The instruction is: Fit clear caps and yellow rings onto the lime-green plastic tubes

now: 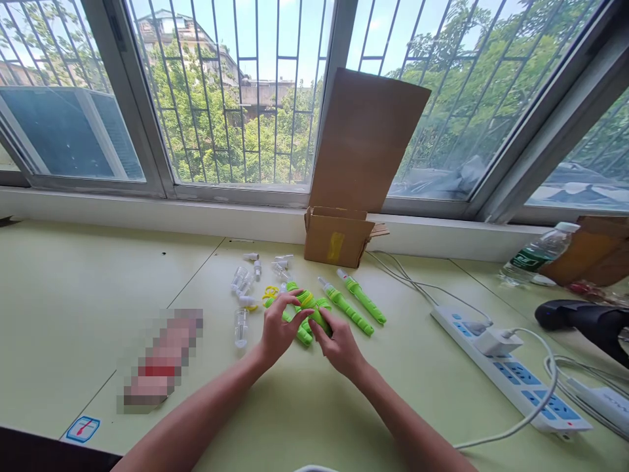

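Observation:
In front of me, my right hand [339, 344] is closed around a bright green plastic handle [320, 322], which its fingers partly hide. A yellow ring [305, 299] shows at the threaded end of this green piece, and my left hand [282, 324] pinches it there with thumb and index finger. More green handles lie under and behind the hands. To the right rest two long green handles with clear tips, one [346, 306] nearer and one [364, 298] farther. Left of my hands are loose yellow rings [270, 292] and several clear plastic caps [240, 328].
Small white-and-clear parts [251, 256] are scattered behind the caps. A cardboard box [339, 239] stands against the window ledge. On the right are a power strip [511, 373] with cables, a water bottle [535, 255] and a black object [584, 318]. A blurred patch [162, 360] covers something at left.

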`<state>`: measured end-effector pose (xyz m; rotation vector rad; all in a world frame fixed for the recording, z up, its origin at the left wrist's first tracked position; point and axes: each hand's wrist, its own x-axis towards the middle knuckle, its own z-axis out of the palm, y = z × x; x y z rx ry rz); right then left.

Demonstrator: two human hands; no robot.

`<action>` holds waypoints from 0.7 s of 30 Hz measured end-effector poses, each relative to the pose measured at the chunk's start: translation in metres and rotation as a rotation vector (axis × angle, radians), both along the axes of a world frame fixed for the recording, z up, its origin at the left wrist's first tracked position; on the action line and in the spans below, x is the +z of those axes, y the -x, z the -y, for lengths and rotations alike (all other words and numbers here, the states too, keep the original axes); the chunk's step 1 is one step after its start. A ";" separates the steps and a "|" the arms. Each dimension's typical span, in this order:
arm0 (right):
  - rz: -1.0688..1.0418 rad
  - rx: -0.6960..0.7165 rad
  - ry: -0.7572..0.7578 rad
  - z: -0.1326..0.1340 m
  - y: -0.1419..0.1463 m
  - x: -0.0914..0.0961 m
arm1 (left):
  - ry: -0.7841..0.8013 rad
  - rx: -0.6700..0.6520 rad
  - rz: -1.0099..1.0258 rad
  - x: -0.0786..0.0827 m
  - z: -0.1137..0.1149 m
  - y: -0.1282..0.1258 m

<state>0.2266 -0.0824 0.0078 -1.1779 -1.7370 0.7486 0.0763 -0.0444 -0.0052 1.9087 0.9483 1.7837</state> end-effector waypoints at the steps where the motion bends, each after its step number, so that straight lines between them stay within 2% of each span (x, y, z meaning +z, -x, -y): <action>1: 0.069 -0.036 -0.069 0.000 0.000 0.000 | -0.009 0.013 -0.001 -0.001 0.000 0.000; 3: 0.159 -0.085 -0.127 0.000 -0.001 0.000 | -0.021 0.038 -0.006 -0.002 0.000 0.000; 6: 0.182 -0.105 -0.114 0.000 0.000 -0.001 | -0.029 0.052 -0.025 -0.003 -0.001 0.001; 13: -0.029 -0.042 -0.041 0.001 0.002 0.001 | -0.031 0.040 -0.045 -0.001 -0.003 0.004; 17: -0.181 -0.017 0.074 0.002 0.003 0.000 | -0.028 0.034 -0.039 0.001 -0.003 0.005; 21: -0.246 0.028 0.178 0.003 0.005 -0.002 | -0.026 0.026 -0.029 0.002 -0.003 0.005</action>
